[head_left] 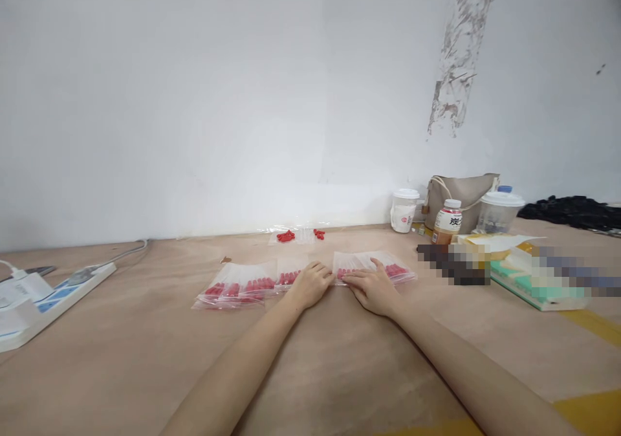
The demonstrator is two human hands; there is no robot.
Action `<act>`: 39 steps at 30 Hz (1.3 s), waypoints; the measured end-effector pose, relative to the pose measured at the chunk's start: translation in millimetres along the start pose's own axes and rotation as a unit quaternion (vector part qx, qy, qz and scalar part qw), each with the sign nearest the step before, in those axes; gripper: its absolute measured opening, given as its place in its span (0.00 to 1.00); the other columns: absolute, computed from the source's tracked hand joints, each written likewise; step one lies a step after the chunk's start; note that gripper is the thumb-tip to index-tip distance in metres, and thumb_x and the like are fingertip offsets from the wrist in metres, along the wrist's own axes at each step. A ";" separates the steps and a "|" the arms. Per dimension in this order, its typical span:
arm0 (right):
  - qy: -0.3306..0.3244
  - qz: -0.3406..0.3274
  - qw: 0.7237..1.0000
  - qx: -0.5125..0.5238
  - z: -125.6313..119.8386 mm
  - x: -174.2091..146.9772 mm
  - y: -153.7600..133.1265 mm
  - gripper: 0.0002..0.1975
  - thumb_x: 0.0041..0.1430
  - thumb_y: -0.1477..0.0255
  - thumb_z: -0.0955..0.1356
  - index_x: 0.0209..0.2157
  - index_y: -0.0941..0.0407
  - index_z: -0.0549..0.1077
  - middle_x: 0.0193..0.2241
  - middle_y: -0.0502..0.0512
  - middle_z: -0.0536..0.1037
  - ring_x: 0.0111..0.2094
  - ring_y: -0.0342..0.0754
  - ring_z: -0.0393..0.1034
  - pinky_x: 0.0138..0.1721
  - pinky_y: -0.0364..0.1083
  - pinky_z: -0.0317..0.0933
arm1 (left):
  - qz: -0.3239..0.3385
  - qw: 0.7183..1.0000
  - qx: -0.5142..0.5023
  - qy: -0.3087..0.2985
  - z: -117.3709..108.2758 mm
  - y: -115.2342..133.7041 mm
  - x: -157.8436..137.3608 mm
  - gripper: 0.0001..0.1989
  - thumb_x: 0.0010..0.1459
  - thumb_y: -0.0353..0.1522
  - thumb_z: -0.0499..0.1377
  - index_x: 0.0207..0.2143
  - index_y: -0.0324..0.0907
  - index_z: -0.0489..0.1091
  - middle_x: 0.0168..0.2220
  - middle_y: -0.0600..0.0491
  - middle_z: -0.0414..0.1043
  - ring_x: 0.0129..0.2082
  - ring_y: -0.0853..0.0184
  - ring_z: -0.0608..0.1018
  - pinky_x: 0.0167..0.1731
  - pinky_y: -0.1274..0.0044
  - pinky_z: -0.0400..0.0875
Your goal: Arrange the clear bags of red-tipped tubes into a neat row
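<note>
Across the table lies a row of clear plastic zip bags holding small red pieces whose kind I cannot make out. My left hand [310,287] rests palm down over the right end of the middle bag [288,273], its fingers close together and slightly bent. Spread over the front of the right-hand bag [352,261] are the fingers of my right hand [376,290]. Both hands touch the bags, and neither lifts anything. To the left, several overlapping bags [242,277] lie flat. The fingers hide part of the red pieces.
Near the wall lies another clear bag [305,235] with red pieces [286,236]. A white power strip [72,294] stands at left. On the right are a lidded paper cup [403,211], a drink bottle [447,222], a grey bag [466,190], a clear cup [499,215] and a green-white box [538,281].
</note>
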State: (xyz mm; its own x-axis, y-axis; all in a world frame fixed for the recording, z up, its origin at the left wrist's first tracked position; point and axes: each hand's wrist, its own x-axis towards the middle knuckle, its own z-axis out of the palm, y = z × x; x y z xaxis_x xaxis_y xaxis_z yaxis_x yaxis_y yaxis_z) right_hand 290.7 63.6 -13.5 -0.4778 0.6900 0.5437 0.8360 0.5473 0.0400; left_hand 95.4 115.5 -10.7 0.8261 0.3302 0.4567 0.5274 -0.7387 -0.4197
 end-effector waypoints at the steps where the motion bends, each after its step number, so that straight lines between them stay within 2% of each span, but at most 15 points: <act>1: 0.005 0.004 1.000 0.006 0.6 -1.2 1.6 0.16 0.56 0.76 0.58 0.43 0.48 0.68 0.42 0.50 0.74 0.43 0.44 0.66 0.54 0.57 0.37 | 0.013 1.000 0.008 0.001 4.4 -0.2 4.1 0.04 0.56 0.27 0.53 0.34 0.38 0.66 0.31 0.52 0.69 0.35 0.68 0.70 0.41 0.74 0.63; 5: 0.012 0.018 0.999 0.027 2.6 -3.9 8.2 0.16 0.54 0.75 0.60 0.45 0.49 0.67 0.44 0.51 0.73 0.44 0.45 0.66 0.53 0.58 0.38 | 0.035 0.999 0.032 -0.006 13.1 -1.9 9.9 0.03 0.56 0.27 0.53 0.30 0.37 0.66 0.28 0.52 0.68 0.31 0.67 0.70 0.36 0.75 0.64; 10: 0.036 0.025 0.999 0.032 5.6 -4.6 13.8 0.15 0.54 0.72 0.62 0.44 0.51 0.67 0.42 0.53 0.73 0.42 0.45 0.67 0.52 0.57 0.42 | 0.039 0.998 0.042 0.007 5.7 -1.6 8.0 0.05 0.57 0.27 0.52 0.28 0.38 0.65 0.28 0.52 0.67 0.31 0.67 0.69 0.36 0.75 0.63; 17: 0.090 -0.059 0.994 -0.025 13.9 -0.8 13.2 0.11 0.54 0.76 0.62 0.38 0.52 0.71 0.32 0.51 0.77 0.34 0.43 0.68 0.52 0.53 0.44 | -0.001 0.999 0.018 0.029 -16.1 1.0 -24.4 0.08 0.56 0.27 0.48 0.27 0.39 0.64 0.27 0.52 0.65 0.31 0.67 0.68 0.38 0.73 0.62; 22: 0.103 -0.086 0.988 -0.080 16.6 1.2 10.2 0.12 0.57 0.77 0.59 0.30 0.54 0.73 0.25 0.50 0.76 0.29 0.41 0.67 0.50 0.50 0.47 | -0.045 0.997 -0.017 0.056 -22.2 3.2 -34.2 0.05 0.57 0.28 0.50 0.32 0.39 0.65 0.29 0.51 0.67 0.33 0.66 0.69 0.36 0.73 0.63; 25: 0.106 -0.087 0.986 -0.095 16.0 1.0 8.8 0.12 0.57 0.76 0.59 0.29 0.55 0.73 0.23 0.51 0.74 0.28 0.42 0.66 0.48 0.51 0.49 | -0.027 0.997 -0.006 0.065 -18.6 4.5 -30.0 0.05 0.58 0.30 0.50 0.33 0.39 0.65 0.29 0.52 0.68 0.32 0.67 0.70 0.35 0.74 0.63; 28: 0.111 -0.096 0.985 -0.090 17.9 1.0 9.9 0.11 0.57 0.76 0.59 0.29 0.56 0.72 0.24 0.52 0.73 0.29 0.43 0.65 0.47 0.49 0.51 | 0.004 0.998 0.024 0.060 -12.9 4.1 -27.8 0.07 0.59 0.26 0.48 0.31 0.39 0.65 0.26 0.53 0.67 0.29 0.68 0.70 0.33 0.75 0.63; 34: 0.122 -0.123 0.983 -0.060 22.9 0.1 17.3 0.11 0.58 0.78 0.57 0.31 0.57 0.70 0.26 0.52 0.72 0.33 0.43 0.65 0.43 0.45 0.56 | -0.004 0.997 0.054 0.062 -9.5 1.3 -31.2 0.09 0.58 0.24 0.48 0.29 0.39 0.65 0.24 0.53 0.66 0.26 0.69 0.69 0.30 0.76 0.62; 39: 0.138 -0.106 0.979 -0.106 17.4 -0.8 18.3 0.14 0.57 0.79 0.58 0.25 0.56 0.71 0.21 0.50 0.72 0.26 0.41 0.63 0.43 0.46 0.52 | -0.001 0.996 0.060 0.065 -13.4 1.4 -32.1 0.09 0.58 0.24 0.47 0.28 0.39 0.65 0.24 0.53 0.66 0.27 0.69 0.69 0.31 0.75 0.62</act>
State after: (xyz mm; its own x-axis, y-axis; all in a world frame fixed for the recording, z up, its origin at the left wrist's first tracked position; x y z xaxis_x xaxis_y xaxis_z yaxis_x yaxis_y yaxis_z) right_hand 301.7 81.3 -27.8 -0.5801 0.4007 0.7092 0.7768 0.5340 0.3337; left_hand 67.0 96.0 -15.5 0.7966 0.2460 0.5521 0.5548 -0.6601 -0.5064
